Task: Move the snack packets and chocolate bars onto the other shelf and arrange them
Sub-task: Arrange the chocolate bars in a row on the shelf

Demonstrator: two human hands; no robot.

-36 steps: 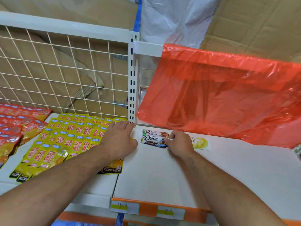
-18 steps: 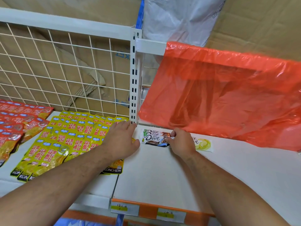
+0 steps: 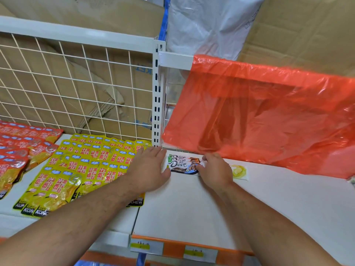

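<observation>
Held the Dove chocolate bar (image 3: pixel 181 164) flat on the right shelf (image 3: pixel 192 204), at its back left corner, just right of the slotted upright post (image 3: pixel 157 96). Had little room behind it: met the lower hem of the orange plastic bag (image 3: pixel 259 112) hanging just past the bar's far edge and along most of the shelf's back. Had wide bare white surface toward the front and to the right, down to the label strip (image 3: pixel 192 250) on the front lip. Found a second wrapper (image 3: pixel 239 171) with a yellow print lying flat just right of the bar, its left end hidden under the right hand (image 3: pixel 215 172).

Gripped the bar's right end with that hand, knuckles up, fingers curled down onto the wrapper, thumb at the near edge. Laid the left hand (image 3: pixel 148 169) open, palm down, fingers straight and pointing at the foot of the post, across the seam between the two shelves. Brought its thumb up to the bar's left end; could not tell whether touching. Covered with that palm the right edge of the yellow snack packets (image 3: pixel 86 169), fanned in overlapping rows on the left shelf (image 3: pixel 115 223), with red snack packets (image 3: pixel 19 150) beside them at the far left and a wire grid (image 3: pixel 76 83) closing the back. Stretched both forearms in from the near edge, crossing the front lips of the shelves.
</observation>
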